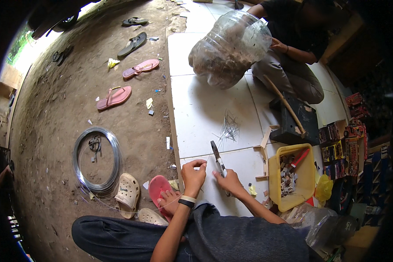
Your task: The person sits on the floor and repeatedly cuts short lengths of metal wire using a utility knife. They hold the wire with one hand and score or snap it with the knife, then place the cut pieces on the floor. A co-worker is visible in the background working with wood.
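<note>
My left hand (194, 178) is closed in a pinch on a thin wire, and its wrist wears a pale and a dark band. Just beside it, my right hand (229, 181) grips a pair of pliers (216, 153), jaws pointing away from me. A strand trails from a coil of silvery wire (76, 153) on the dirt at the left, toward my left forearm. Beyond the pliers, a loose heap of cut wire pieces (228, 130) lies on the white tiles (196, 113).
Another person (288, 48) crouches at the far right, handling a large clear plastic bottle (231, 48). A yellow bin (273, 174) of small pieces stands at my right, near a black block (294, 120) with a wooden-handled tool (284, 102). Sandals (114, 97) line the dirt.
</note>
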`<control>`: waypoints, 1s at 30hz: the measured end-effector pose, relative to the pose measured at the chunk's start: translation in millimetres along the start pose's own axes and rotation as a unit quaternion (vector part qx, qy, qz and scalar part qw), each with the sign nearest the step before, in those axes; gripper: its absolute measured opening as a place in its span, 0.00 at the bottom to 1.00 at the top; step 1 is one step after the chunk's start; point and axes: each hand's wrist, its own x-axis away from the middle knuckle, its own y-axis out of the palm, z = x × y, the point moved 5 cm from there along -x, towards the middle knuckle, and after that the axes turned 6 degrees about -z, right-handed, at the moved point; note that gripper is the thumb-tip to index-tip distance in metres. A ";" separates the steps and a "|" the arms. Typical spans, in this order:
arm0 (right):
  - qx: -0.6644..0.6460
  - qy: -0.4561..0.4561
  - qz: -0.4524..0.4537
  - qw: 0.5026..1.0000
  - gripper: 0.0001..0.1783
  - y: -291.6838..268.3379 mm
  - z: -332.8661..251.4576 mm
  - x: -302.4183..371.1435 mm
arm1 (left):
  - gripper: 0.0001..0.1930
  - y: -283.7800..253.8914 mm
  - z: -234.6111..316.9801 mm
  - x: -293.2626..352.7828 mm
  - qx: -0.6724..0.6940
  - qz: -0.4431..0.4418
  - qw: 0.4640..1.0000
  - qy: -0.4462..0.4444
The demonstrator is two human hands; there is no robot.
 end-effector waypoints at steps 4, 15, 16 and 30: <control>-0.163 0.012 -0.049 0.985 0.23 -4.3 0.1 -11.3 | 0.07 -2.5 0.5 -3.0 0.021 -0.001 1.000 0.008; -0.061 -0.037 -0.013 0.997 0.14 20.5 -8.6 46.6 | 0.08 2.0 1.9 -4.8 0.073 -0.031 0.997 -0.012; -0.038 -0.037 0.002 0.999 0.15 20.2 -9.9 48.4 | 0.08 2.4 1.3 -4.7 0.080 -0.031 0.996 -0.014; -0.076 -0.028 0.082 0.993 0.15 12.5 -13.7 26.7 | 0.07 0.6 23.9 4.1 -0.004 -0.027 0.999 0.028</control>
